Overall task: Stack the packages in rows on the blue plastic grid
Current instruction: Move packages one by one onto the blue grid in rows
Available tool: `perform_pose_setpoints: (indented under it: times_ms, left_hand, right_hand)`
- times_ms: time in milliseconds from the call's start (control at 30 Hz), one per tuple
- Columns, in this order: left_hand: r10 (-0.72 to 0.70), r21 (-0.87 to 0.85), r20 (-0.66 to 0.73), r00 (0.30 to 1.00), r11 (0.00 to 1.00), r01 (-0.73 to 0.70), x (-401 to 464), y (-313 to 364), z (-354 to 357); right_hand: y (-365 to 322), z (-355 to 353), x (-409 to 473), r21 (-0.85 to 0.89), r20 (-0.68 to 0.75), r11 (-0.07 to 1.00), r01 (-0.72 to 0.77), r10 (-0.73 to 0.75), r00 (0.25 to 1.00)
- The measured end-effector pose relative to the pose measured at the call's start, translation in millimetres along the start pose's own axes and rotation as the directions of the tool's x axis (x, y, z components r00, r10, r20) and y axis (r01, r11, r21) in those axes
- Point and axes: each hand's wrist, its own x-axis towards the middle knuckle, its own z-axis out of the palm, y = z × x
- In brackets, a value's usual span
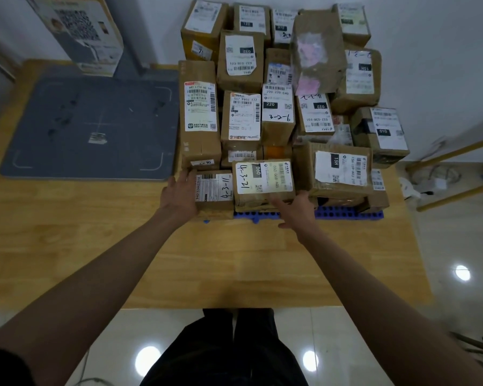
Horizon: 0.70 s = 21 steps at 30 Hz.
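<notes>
About twenty brown cardboard packages (241,62), each bearing a white shipping label, stand piled in rough rows beyond the hands; the pile is too crowded for an exact count. One blue plastic grid (346,212) lies under them on the wooden surface (234,260), only its near edge showing, between and to the right of the hands. The left hand (179,195) lies with straight fingers against the left side of the small package marked 4-3-11 (214,189). The right hand (296,208), fingers spread, presses the near face of the package marked 060 (264,181) just beside it. One grey mat (92,123) lies left of the hands, with one tall printed box (81,32) beyond it. Taller packages hide the rear rows.
</notes>
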Motion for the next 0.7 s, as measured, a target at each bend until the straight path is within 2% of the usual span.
perform_pose_setpoints:
  times_ms: [333,700]
  left_hand:
    - [0.019,0.056,-0.108,0.994,0.998,-0.013,6,-4,5]
    - [0.026,-0.008,-0.177,0.984,1.0,-0.028,8,-5,13]
  right_hand:
    - [4,7,6,0.139,-0.058,0.99,0.013,-0.005,0.998]
    - [9,14,8,0.254,-0.109,0.967,0.015,0.014,0.994]
